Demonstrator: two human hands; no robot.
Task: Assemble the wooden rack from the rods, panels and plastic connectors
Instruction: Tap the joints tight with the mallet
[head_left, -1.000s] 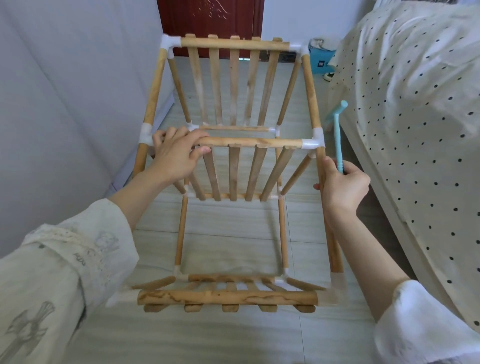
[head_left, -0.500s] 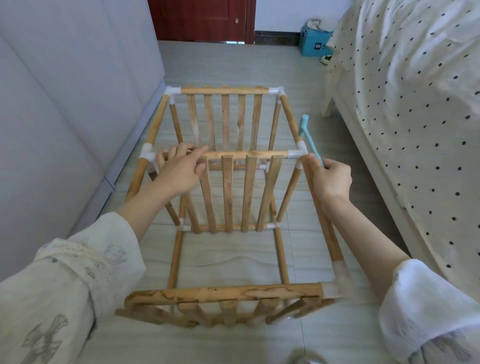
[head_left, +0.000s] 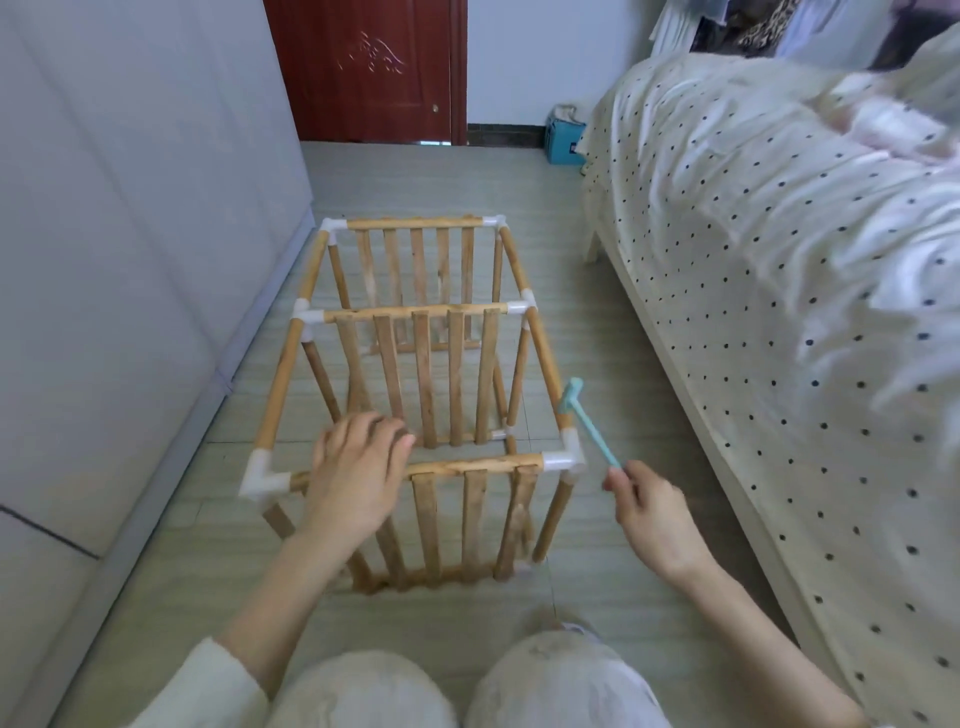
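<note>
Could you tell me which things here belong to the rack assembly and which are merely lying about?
Part of the job:
- wooden rack, left hand resting on its near rod
- small blue hammer, held by the right hand

Lying about:
- bed
- blue box
- door

Pale tiled floor (head_left: 597, 338), wooden rack (head_left: 415, 312) standing on it, blue box (head_left: 563, 143) by far wall, bed (head_left: 779, 260) alongside
</note>
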